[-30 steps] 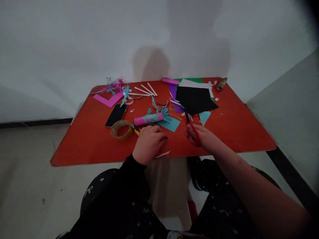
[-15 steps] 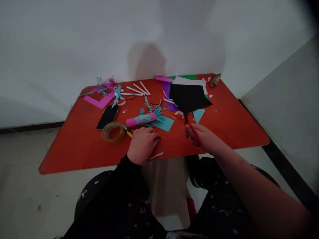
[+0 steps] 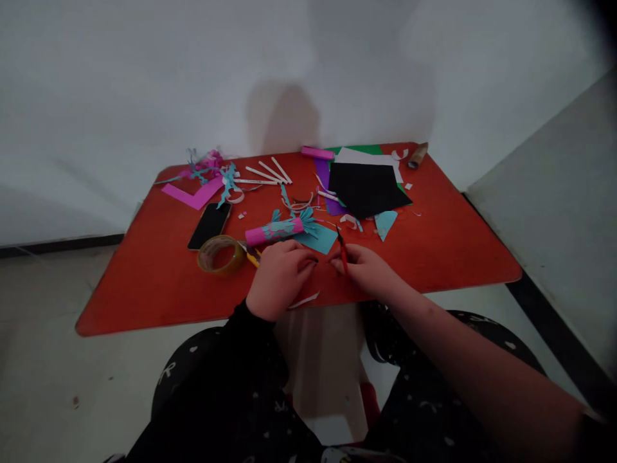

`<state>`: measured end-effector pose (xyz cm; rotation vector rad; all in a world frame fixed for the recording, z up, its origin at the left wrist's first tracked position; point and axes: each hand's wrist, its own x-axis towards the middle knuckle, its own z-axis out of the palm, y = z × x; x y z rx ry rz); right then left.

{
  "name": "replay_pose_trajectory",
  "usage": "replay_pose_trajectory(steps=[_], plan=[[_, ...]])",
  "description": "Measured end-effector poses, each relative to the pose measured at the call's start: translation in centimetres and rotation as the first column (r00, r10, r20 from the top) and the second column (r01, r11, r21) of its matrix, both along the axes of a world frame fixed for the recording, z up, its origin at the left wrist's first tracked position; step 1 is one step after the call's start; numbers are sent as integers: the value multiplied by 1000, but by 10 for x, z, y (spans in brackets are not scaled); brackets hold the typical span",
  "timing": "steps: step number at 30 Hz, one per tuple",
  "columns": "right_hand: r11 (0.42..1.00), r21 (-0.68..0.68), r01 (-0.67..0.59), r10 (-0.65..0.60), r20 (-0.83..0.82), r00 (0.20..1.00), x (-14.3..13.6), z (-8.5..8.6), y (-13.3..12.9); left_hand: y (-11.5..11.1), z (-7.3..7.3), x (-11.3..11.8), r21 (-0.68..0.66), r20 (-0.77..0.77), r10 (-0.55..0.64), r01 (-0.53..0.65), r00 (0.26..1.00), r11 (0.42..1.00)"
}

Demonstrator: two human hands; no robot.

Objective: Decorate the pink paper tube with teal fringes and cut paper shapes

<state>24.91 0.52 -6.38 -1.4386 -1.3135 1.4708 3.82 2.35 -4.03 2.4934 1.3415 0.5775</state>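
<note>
My right hand point(image 3: 361, 267) is closed round the red-handled scissors point(image 3: 343, 249), whose dark blades point away from me. Close beside it on the left, my left hand point(image 3: 284, 273) rests low over the table with curled fingers and thumb pinched together; what they hold, if anything, is too small to make out. Just beyond the left hand lies a pink paper tube point(image 3: 274, 231) with a light blue fringe, partly on a blue paper piece point(image 3: 318, 239). A yellow cutter point(image 3: 252, 258) lies half hidden by the left hand, and a white strip point(image 3: 304, 300) sits near the table edge.
On the red table point(image 3: 144, 270) stands a tape roll point(image 3: 220, 255) near a phone point(image 3: 210, 226). White sticks point(image 3: 274, 170), pink and blue scraps point(image 3: 207, 167), a black sheet point(image 3: 366, 188) over coloured papers, a blue scrap point(image 3: 385, 224) and a brown tube point(image 3: 418, 155) lie further back.
My right hand has moved left with the scissors, close to my left hand, and the scissors now stand more upright in view. The left hand's fingertips have shifted slightly right.
</note>
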Motion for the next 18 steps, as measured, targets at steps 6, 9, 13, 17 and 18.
replay_pose_trajectory(steps=[6,9,13,17,18], plan=[[982,125,-141,96,313,945,-18,-7,6,4,9,-17,-25,67,82,-80,994,996],[947,155,-282,148,566,811,-26,-4,9,5,14,-30,-34,79,157,-155,984,987],[900,100,-425,207,760,616,-37,0,13,2,16,-43,-30,82,194,-192,978,981],[895,76,-439,231,764,602,-40,-2,18,-1,16,-53,-25,100,220,-219,970,975],[902,79,-425,229,746,625,-40,-3,19,-1,16,-56,-27,111,231,-229,967,973]])
